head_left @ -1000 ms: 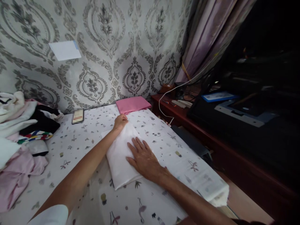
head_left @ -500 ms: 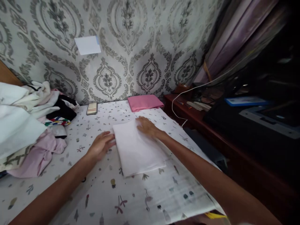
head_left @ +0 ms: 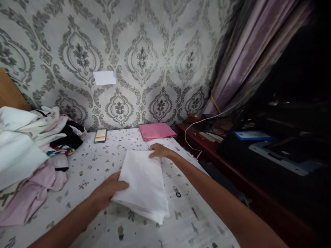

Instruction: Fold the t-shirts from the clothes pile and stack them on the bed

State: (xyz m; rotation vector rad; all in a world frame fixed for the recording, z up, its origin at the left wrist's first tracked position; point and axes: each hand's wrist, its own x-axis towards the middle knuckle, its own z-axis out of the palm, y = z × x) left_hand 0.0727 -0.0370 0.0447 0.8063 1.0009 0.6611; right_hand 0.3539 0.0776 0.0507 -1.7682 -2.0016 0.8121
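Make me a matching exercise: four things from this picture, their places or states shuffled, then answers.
1. White cloth
2. Pink cloth
3. Curtain
4. Clothes

A. Gathered by a band
B. Heaped at far left
C. Held by left hand and right hand
D. Folded flat, near the wall

1-C; 2-D; 3-A; 4-B

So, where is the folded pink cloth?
In the head view, the folded pink cloth lies centrally, between the wall and right hand, left of the red table.
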